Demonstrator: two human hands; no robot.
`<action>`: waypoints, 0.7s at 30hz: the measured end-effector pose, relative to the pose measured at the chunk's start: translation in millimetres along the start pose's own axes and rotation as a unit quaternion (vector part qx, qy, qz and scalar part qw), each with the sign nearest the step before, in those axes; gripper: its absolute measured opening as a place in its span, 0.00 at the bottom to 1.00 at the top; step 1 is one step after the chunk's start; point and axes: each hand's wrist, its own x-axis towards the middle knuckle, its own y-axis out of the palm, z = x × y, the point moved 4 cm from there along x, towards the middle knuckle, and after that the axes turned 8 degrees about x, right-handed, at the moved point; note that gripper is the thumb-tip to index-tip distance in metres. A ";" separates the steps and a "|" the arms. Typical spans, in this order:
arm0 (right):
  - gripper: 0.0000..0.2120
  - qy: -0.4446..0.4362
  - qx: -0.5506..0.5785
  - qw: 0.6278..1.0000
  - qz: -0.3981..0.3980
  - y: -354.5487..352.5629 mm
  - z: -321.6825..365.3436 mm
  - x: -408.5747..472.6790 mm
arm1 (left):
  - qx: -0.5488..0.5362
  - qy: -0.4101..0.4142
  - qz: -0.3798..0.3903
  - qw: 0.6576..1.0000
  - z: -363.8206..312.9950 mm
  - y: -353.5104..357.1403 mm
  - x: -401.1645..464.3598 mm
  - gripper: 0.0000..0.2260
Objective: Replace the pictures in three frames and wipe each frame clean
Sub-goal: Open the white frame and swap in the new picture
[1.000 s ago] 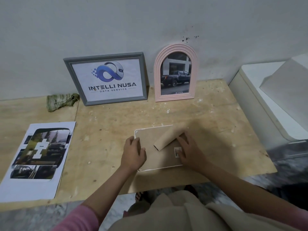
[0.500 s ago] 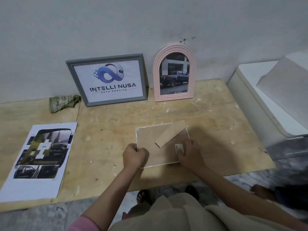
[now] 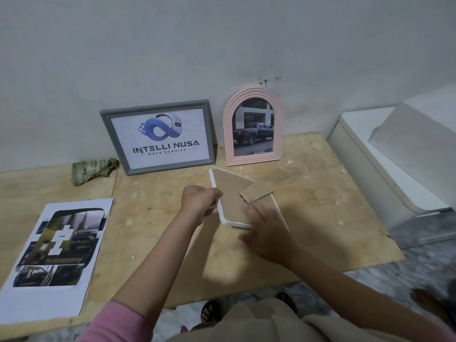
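Head view: left hand (image 3: 201, 202) grips the left edge of the white frame (image 3: 228, 219), back side up and tilted between both hands. Right hand (image 3: 265, 230) rests on its brown backing, fingers extended. Grey frame (image 3: 158, 137) and pink arched frame (image 3: 253, 127) stand beyond the hands.

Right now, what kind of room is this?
Probably a plain home workroom: a rough plywood table, framed pictures leaning on a bare wall, and a printer beside them.
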 end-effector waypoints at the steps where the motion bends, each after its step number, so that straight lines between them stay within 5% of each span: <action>1: 0.29 0.006 -0.003 1.000 0.006 -0.1 0.4 4.0 | -0.003 0.004 0.008 1.000 -7.7 3.3 1.0 0.14; 6: 0.28 0.001 0.022 0.998 -0.052 -19.4 -0.5 25.5 | 0.008 0.023 0.029 0.999 -33.2 11.0 8.8 0.07; 9: 0.19 0.041 0.150 0.980 -0.123 -41.6 -9.3 38.3 | -0.017 0.030 0.036 0.999 -42.0 7.0 17.9 0.06; 14: 0.09 0.222 0.380 0.887 -0.139 -91.3 -14.6 71.0 | 0.033 0.062 0.035 0.997 -47.9 -11.8 36.7 0.15; 17: 0.14 0.284 0.437 0.842 -0.139 -104.5 -20.7 92.7 | 0.076 0.093 0.055 0.991 -49.6 -21.0 41.3 0.22; 21: 0.19 0.305 0.568 0.756 -0.114 -93.2 -22.0 112.7 | 0.106 0.111 0.126 0.980 -47.5 -29.2 37.6 0.16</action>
